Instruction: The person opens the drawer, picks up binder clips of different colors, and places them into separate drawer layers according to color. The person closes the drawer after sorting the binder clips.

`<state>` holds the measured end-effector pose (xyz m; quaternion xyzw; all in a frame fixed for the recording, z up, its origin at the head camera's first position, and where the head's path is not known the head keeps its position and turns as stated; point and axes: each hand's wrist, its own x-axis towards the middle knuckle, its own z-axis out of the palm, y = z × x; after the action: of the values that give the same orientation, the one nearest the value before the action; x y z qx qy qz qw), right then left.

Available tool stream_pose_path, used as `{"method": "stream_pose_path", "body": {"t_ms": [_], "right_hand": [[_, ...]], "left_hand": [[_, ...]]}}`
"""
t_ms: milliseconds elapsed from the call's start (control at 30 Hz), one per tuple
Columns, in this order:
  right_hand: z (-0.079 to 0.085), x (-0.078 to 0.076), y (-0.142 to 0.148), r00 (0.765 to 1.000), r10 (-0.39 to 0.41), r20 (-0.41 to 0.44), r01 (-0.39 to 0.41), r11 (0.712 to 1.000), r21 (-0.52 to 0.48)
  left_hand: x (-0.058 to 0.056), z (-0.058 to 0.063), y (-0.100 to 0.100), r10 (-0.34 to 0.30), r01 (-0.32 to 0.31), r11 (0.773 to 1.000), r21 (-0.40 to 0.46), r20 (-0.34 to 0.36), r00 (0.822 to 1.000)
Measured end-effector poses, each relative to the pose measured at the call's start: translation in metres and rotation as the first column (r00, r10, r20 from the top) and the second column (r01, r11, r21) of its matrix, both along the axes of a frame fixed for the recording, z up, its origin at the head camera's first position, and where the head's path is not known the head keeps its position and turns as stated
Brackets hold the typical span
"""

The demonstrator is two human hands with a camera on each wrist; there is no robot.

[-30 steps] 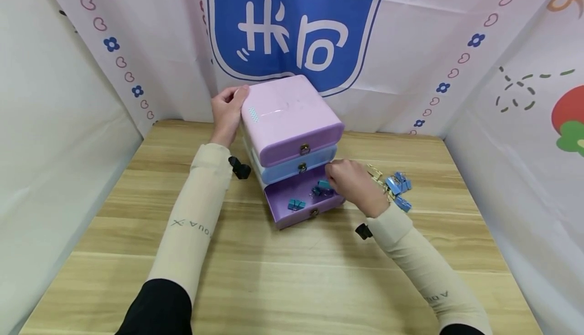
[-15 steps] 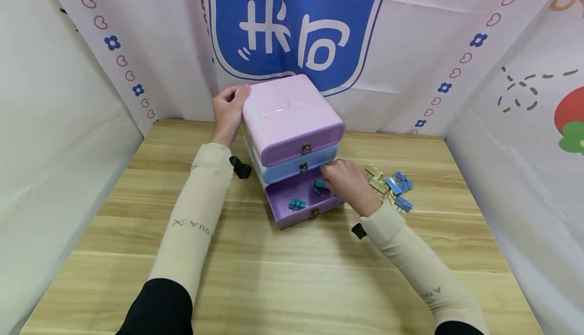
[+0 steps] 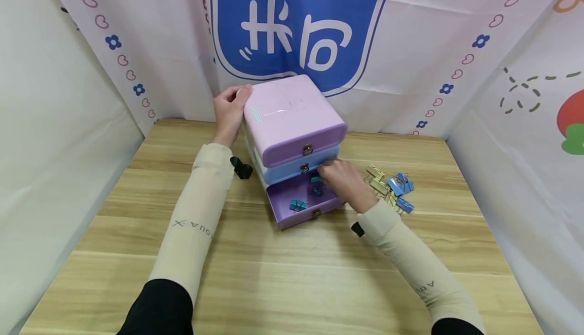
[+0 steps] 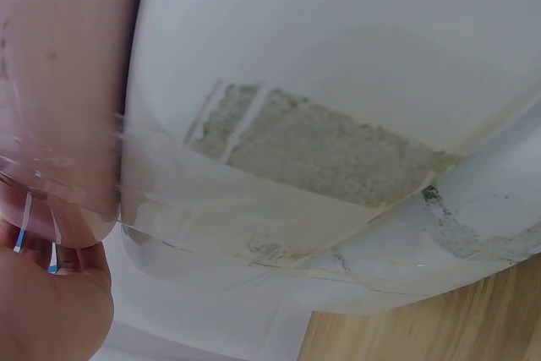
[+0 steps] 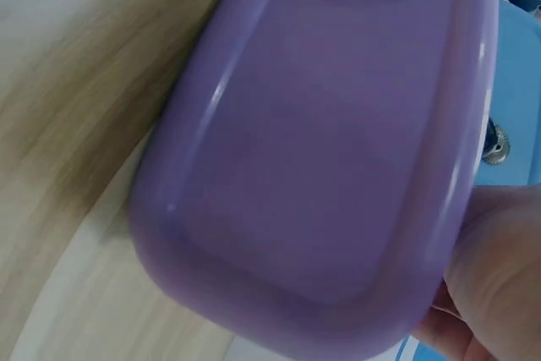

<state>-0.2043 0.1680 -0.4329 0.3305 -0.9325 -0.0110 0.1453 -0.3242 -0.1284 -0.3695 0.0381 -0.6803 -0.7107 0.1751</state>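
A desktop drawer organizer (image 3: 292,112) stands near the back, its tiers pink, blue and purple. My left hand (image 3: 228,114) grips its back left top corner; in the left wrist view, curled fingers (image 4: 55,302) lie at the pink tier's edge. The purple bottom drawer (image 3: 292,219) is pulled out, with a teal binder clip (image 3: 298,205) toward its front left and dark teal clips (image 3: 317,189) farther back. Over the drawer's right side, my right hand (image 3: 344,180) reaches in beside those clips with bent fingers. Its fingertips are hidden, so I cannot tell whether it pinches one.
Right of the organizer, gold binder clips (image 3: 377,184) and blue binder clips (image 3: 397,185) lie in a loose pile on the wooden table (image 3: 283,279). A printed cloth backdrop (image 3: 401,71) rises right behind the organizer. The blue middle drawer (image 3: 283,173) is closed.
My right hand has shifted left, deeper over the bottom drawer. The dark teal clips beside it have moved left and turned. My left hand keeps its place on the corner.
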Motion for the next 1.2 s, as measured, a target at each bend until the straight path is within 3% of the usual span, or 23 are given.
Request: {"method": "stream_pose_path", "body": {"t_ms": [333,600,767,1067,1200], "right_hand": [[0.018,0.011,0.002,0.983,-0.021,0.180,0.045,0.991,-0.129],[0.038,0.034,0.010,0.970,-0.066,0.235,0.138,0.942,-0.305],[0.046,0.049,0.015,0.954,-0.084,0.286,0.192,0.908,-0.373],[0.047,0.070,0.018,0.928,-0.091,0.361,0.254,0.864,-0.435],[0.040,0.079,0.018,0.898,-0.101,0.429,0.298,0.855,-0.423]], "left_hand": [[-0.001,0.000,-0.001,-0.003,0.003,1.000,0.008,-0.010,1.000],[-0.005,-0.003,0.000,0.010,-0.009,1.000,0.011,-0.073,0.997],[-0.004,-0.004,0.000,0.009,-0.007,1.000,0.027,-0.073,0.997],[-0.001,0.000,-0.001,0.002,-0.001,1.000,0.027,-0.053,0.999],[-0.002,-0.001,0.000,-0.006,0.008,0.999,0.033,-0.065,0.998]]}}
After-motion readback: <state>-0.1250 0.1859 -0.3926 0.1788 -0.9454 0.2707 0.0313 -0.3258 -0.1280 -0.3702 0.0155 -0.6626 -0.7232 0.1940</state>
